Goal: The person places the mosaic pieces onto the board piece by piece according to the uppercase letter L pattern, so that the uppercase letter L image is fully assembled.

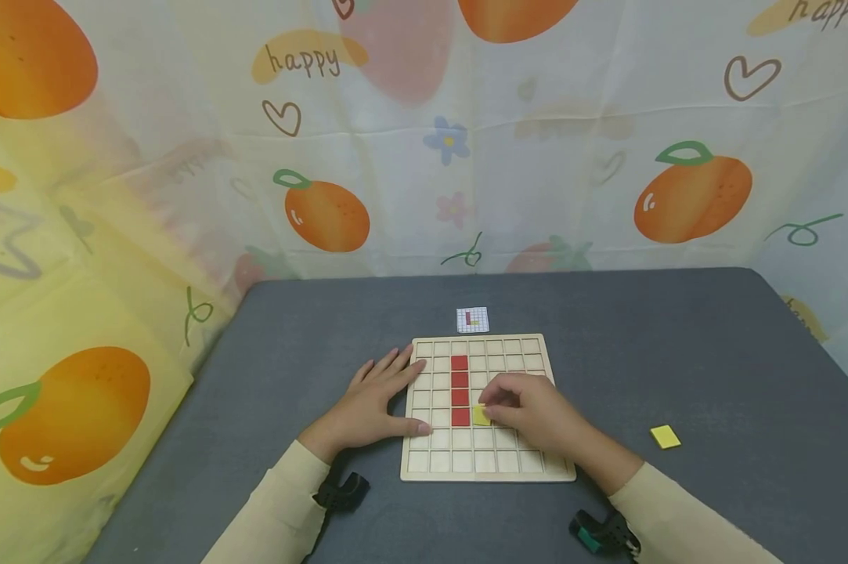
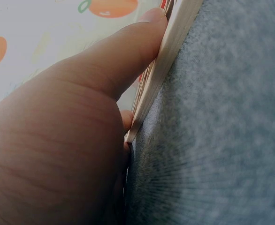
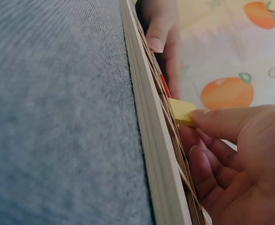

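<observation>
A pale wooden grid board lies flat on the table, with a column of several red square tiles set in its cells. My right hand pinches a yellow square tile between thumb and fingers, just right of the lowest red tile. In the right wrist view, the yellow tile stands tilted, its lower edge at the board's surface. My left hand rests at the board's left edge, fingers spread and fairly straight, thumb on the rim. The left wrist view shows that thumb against the rim.
Behind the board lies a small card printed with a grid and a red and yellow pattern. Another yellow tile is on the dark grey table, to the right. A printed cloth hangs behind the table.
</observation>
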Demonstrator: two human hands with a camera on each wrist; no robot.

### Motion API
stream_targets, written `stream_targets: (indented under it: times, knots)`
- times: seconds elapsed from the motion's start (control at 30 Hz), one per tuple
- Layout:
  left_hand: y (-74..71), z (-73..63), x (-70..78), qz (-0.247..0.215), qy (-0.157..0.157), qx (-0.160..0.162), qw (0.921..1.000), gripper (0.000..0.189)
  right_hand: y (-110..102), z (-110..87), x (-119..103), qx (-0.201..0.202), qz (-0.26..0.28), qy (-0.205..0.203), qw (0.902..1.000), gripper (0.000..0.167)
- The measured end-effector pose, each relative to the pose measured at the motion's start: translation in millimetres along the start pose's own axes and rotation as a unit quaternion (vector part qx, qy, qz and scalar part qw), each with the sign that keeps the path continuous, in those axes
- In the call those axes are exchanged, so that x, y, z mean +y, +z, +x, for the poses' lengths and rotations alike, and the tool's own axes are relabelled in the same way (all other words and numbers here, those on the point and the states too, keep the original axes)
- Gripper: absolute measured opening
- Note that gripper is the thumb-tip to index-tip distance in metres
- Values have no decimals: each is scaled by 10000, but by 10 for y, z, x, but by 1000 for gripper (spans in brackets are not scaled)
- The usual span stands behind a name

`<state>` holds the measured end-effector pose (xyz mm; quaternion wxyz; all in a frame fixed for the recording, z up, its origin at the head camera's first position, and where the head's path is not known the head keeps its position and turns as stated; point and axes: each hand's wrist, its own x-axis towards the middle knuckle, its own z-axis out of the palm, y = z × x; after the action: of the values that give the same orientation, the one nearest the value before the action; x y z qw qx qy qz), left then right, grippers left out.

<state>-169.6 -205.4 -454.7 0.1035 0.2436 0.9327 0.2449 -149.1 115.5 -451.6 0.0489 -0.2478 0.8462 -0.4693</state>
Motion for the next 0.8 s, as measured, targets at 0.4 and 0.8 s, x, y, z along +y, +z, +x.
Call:
stream_targets:
  times: [0.4,0.8]
  knots:
    - [-2,2,-8,34,-7,0,10000,110,19,-12,-4,-27,-185,-205,9996,10]
    - [5,6,-18,34,-37,-3,10000,111,-16,-49,-22,-382,-80,-534,9978,10]
